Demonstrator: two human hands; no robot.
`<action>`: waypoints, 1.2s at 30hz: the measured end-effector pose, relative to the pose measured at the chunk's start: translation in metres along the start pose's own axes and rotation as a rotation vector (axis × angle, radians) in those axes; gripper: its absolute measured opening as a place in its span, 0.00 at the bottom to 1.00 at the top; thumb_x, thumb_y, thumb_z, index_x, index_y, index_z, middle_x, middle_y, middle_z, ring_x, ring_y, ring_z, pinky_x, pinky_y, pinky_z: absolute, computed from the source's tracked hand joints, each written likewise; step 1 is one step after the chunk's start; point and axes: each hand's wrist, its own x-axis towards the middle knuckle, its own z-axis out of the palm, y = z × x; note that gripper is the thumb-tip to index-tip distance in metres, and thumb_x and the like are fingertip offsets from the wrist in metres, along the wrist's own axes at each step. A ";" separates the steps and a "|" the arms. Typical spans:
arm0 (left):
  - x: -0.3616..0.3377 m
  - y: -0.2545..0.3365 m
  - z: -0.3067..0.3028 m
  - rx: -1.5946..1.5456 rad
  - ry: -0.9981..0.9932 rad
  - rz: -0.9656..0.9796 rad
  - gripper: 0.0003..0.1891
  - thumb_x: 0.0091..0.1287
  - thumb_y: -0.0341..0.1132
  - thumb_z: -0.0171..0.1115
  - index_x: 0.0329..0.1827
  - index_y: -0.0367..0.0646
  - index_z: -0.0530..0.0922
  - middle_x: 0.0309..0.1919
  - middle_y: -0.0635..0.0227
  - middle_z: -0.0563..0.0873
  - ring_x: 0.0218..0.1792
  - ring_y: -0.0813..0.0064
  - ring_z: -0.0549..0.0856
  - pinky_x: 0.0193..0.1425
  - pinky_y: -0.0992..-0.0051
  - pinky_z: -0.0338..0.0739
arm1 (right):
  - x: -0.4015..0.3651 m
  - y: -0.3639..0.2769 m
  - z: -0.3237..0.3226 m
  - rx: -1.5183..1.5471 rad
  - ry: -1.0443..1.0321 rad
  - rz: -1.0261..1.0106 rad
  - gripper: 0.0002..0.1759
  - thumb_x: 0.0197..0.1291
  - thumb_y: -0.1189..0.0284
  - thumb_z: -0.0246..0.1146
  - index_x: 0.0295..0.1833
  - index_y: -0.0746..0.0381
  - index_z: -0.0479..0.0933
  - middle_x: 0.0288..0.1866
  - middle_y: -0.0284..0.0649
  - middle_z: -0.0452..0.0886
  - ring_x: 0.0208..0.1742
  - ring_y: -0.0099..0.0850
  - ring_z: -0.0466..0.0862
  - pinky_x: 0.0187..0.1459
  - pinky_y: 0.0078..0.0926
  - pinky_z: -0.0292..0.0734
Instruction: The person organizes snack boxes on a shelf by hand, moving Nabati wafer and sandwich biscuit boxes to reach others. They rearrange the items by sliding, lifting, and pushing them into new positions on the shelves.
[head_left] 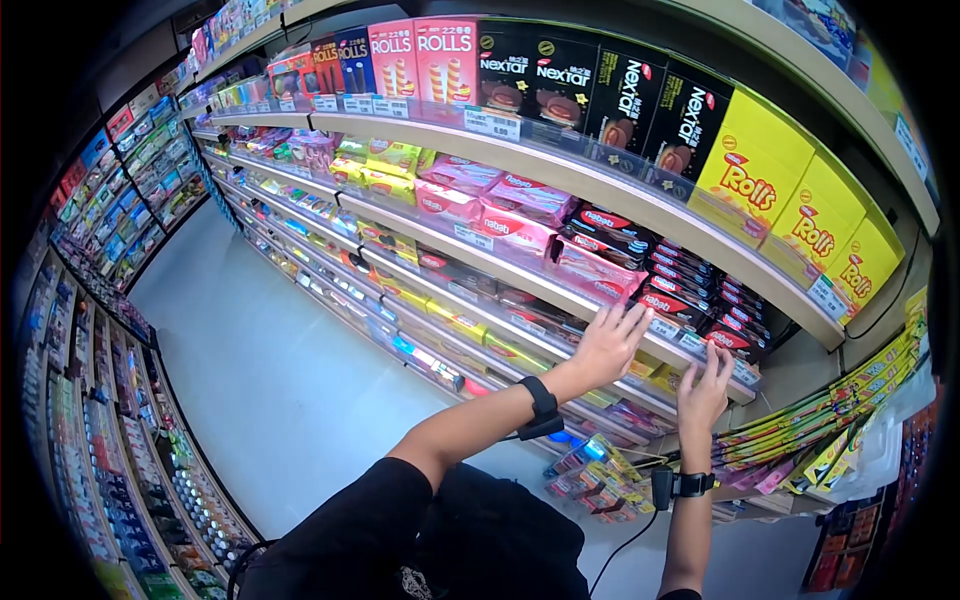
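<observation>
My left hand (608, 345) is at the front edge of a shelf, fingers apart, its fingertips at the price strip below the pink nabati packs (598, 272). Further right, my right hand (704, 388) has its fingers raised and apart at the same shelf edge, beside a price label (744, 372). Dark nabati packs (675, 300) lie stacked behind the clear front strip, just above both hands. Nothing shows in either hand. A black band with a device is on each wrist.
Above stand black Nextar boxes (628, 105), yellow Roll's boxes (752, 180) and pink Rolls boxes (445, 62). Long yellow packs (800, 415) hang at the right. Small packets (598, 478) hang below my hands. More stocked shelves (130, 440) line the aisle's left side.
</observation>
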 end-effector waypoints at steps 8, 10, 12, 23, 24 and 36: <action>-0.009 -0.015 -0.016 0.215 -0.232 0.163 0.45 0.58 0.47 0.68 0.77 0.32 0.64 0.74 0.51 0.66 0.69 0.48 0.68 0.72 0.54 0.63 | 0.002 0.001 0.002 -0.162 -0.058 0.006 0.26 0.65 0.71 0.61 0.69 0.57 0.72 0.70 0.46 0.70 0.54 0.49 0.84 0.49 0.43 0.81; -0.016 -0.018 -0.025 0.179 -0.190 0.194 0.45 0.57 0.47 0.69 0.76 0.33 0.65 0.74 0.52 0.67 0.68 0.52 0.69 0.73 0.55 0.62 | 0.005 -0.013 -0.004 -0.209 -0.130 0.081 0.26 0.66 0.70 0.61 0.70 0.57 0.71 0.71 0.46 0.69 0.56 0.49 0.83 0.50 0.44 0.81; -0.026 -0.026 -0.052 -0.012 -0.234 0.192 0.40 0.57 0.43 0.69 0.73 0.32 0.68 0.72 0.52 0.68 0.66 0.53 0.70 0.72 0.55 0.63 | 0.003 -0.015 -0.003 -0.174 -0.121 0.089 0.28 0.66 0.69 0.62 0.71 0.59 0.69 0.72 0.47 0.68 0.61 0.51 0.80 0.57 0.44 0.78; -0.130 -0.082 -0.130 -0.313 -0.115 -0.078 0.21 0.60 0.30 0.65 0.57 0.37 0.76 0.66 0.53 0.71 0.63 0.50 0.71 0.69 0.56 0.67 | -0.063 -0.108 0.008 -0.076 -0.139 0.106 0.16 0.65 0.67 0.64 0.55 0.63 0.78 0.74 0.46 0.68 0.65 0.51 0.77 0.60 0.42 0.75; -0.137 -0.083 -0.135 -0.331 -0.119 -0.084 0.19 0.60 0.29 0.64 0.56 0.38 0.77 0.65 0.53 0.72 0.63 0.50 0.71 0.68 0.56 0.68 | -0.070 -0.122 0.009 -0.068 -0.149 0.101 0.15 0.65 0.68 0.64 0.54 0.63 0.79 0.74 0.47 0.68 0.64 0.50 0.78 0.59 0.41 0.76; -0.184 -0.066 -0.145 -0.492 -0.130 -0.186 0.17 0.64 0.31 0.63 0.56 0.38 0.78 0.64 0.53 0.74 0.64 0.50 0.72 0.69 0.55 0.68 | -0.113 -0.190 0.013 0.089 -0.311 -0.064 0.10 0.65 0.76 0.62 0.50 0.66 0.77 0.73 0.50 0.69 0.55 0.46 0.84 0.51 0.36 0.81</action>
